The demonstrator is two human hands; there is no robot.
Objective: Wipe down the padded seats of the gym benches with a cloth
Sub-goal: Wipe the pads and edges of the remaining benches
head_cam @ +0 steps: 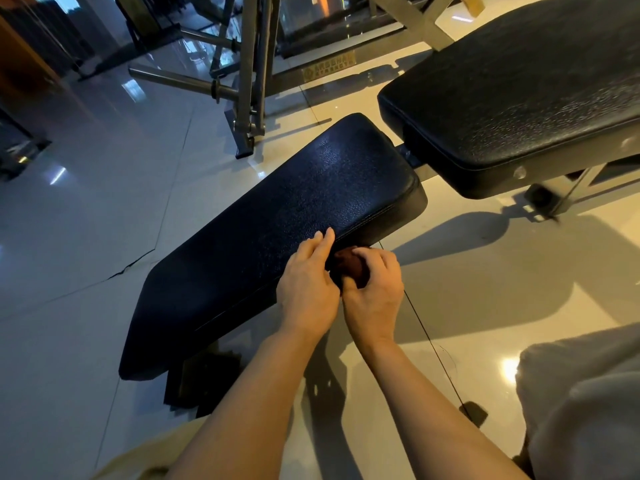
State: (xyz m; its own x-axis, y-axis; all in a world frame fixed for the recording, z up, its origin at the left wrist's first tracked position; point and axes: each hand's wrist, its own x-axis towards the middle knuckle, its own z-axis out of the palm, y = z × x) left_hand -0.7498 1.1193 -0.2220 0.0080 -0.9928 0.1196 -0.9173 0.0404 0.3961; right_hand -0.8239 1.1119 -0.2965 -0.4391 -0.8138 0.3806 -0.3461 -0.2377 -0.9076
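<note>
Fingers [375, 259] of the right hand [374, 289] curl round a small dark reddish-brown cloth [351, 268], bunched into a wad and pressed against the near side edge of the bench's seat pad [277, 216]. That tight hold probably lets the person push the cloth firmly along the seam. Close beside it, the left hand [308, 282] lies with its fingers nearly straight, the tips resting on the pad's top by the edge, apparently to steady the pad. Little of the cloth shows: it looks soft, crumpled and mostly hidden inside the grip.

Beyond the hands, the seat pad is black and grained with a stitched rim, sloping away over a glossy tiled floor [104, 202]. Farther right stands a second black pad [519, 91], separated by a narrow gap. Metal gym frames [249, 81] stand at the back.
</note>
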